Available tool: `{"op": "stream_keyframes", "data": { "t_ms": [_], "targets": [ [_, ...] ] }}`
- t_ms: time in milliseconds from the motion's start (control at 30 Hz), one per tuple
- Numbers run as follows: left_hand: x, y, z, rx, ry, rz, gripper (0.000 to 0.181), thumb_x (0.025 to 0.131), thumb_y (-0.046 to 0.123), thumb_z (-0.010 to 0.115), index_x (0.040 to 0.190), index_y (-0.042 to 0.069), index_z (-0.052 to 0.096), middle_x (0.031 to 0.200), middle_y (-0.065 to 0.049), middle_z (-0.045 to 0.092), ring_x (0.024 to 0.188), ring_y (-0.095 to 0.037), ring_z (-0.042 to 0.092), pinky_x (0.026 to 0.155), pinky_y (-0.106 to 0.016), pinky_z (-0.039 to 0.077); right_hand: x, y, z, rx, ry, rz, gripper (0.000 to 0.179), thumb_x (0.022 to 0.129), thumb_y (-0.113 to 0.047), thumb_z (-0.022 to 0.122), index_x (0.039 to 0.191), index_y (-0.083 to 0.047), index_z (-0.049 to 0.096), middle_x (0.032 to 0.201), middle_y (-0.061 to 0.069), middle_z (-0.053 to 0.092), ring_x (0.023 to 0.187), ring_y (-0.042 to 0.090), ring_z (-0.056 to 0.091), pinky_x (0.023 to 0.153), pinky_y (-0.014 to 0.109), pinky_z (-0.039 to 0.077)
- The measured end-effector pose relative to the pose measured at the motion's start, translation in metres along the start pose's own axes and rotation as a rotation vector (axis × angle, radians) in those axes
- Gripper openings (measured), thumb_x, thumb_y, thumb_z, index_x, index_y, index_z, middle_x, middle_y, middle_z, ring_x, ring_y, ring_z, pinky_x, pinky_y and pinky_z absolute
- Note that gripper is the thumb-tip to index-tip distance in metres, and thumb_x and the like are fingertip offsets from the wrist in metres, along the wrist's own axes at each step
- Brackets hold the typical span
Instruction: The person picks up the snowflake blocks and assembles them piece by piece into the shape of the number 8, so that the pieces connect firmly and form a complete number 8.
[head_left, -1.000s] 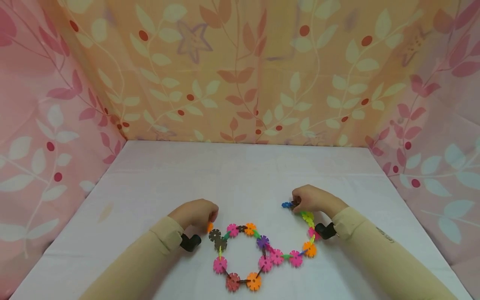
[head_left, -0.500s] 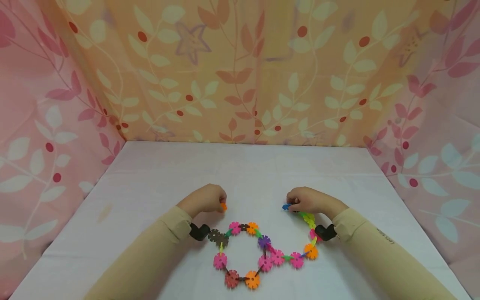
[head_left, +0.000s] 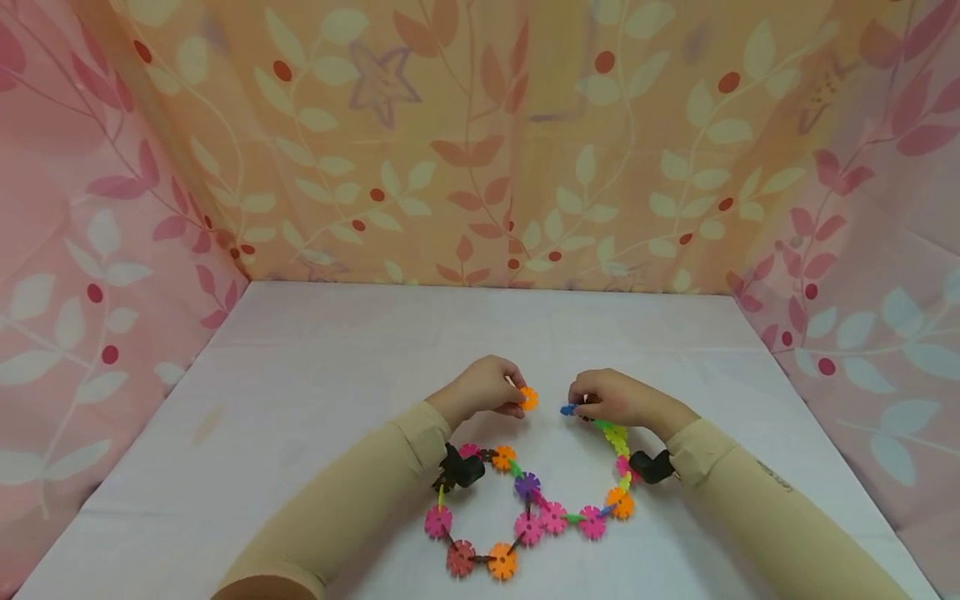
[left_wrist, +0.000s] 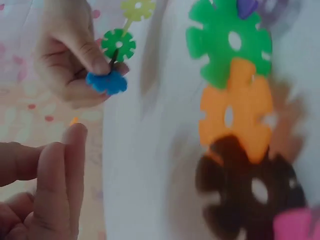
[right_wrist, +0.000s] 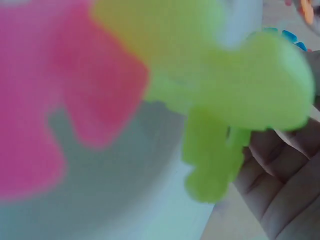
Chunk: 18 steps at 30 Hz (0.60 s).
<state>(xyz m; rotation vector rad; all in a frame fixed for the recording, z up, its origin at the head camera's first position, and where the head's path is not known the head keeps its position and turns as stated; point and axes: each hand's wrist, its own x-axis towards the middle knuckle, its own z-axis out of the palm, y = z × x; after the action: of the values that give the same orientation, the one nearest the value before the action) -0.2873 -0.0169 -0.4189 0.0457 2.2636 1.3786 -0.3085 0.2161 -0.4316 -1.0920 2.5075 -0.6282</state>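
My left hand [head_left: 486, 388] pinches an orange snowflake disc [head_left: 529, 399] by its edge, raised above the table behind the ring of discs. Facing it, my right hand [head_left: 613, 397] grips the end of a chain of linked snowflake discs, with a blue disc [left_wrist: 107, 83] standing out past the fingertips. A dark disc, mostly hidden by those fingers, joins the blue one to a green disc [left_wrist: 118, 45]. From there the chain runs through yellow-green discs [head_left: 617, 439] and pink ones to the closed ring, where a purple disc [head_left: 528, 485] sits. A short gap separates the orange and blue discs.
The ring's front holds a reddish disc [head_left: 461, 558] and an orange one on the white tabletop [head_left: 360, 333]. A black wrist camera [head_left: 463, 468] hangs over the ring's left part. Floral cloth walls [head_left: 480, 167] enclose the table's back and sides.
My left hand has lifted the orange disc from beside the ring's left and carried it right, close to the blue disc. My right hand has barely moved, still holding the chain's end.
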Motion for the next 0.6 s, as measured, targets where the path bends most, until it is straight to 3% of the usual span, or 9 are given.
{"op": "stream_keyframes", "data": {
  "t_ms": [300,600],
  "targets": [
    [0.006,0.003,0.018,-0.236,-0.029,-0.048,0.007,0.082,0.001,0.064,0.086,0.000,0.059,0.079,-0.013,0.063,0.062,-0.020,0.067,0.062,-0.027,0.053,0.003,-0.006,0.000,0.020,0.053,-0.083,0.008,0.087,-0.018,0.063,0.084,-0.011,0.066,0.078,-0.009,0.052,0.067,0.009,0.047,0.065,0.023,0.046],
    [0.007,-0.002,0.026,-0.303,-0.021,-0.038,0.007,0.082,-0.001,0.062,0.085,-0.001,0.056,0.080,-0.014,0.063,0.062,-0.022,0.067,0.064,-0.029,0.054,0.003,-0.012,-0.001,0.025,0.077,-0.111,0.005,0.087,-0.011,0.061,0.082,-0.009,0.063,0.078,-0.009,0.052,0.068,0.008,0.047,0.065,0.024,0.045]
  ]
}}
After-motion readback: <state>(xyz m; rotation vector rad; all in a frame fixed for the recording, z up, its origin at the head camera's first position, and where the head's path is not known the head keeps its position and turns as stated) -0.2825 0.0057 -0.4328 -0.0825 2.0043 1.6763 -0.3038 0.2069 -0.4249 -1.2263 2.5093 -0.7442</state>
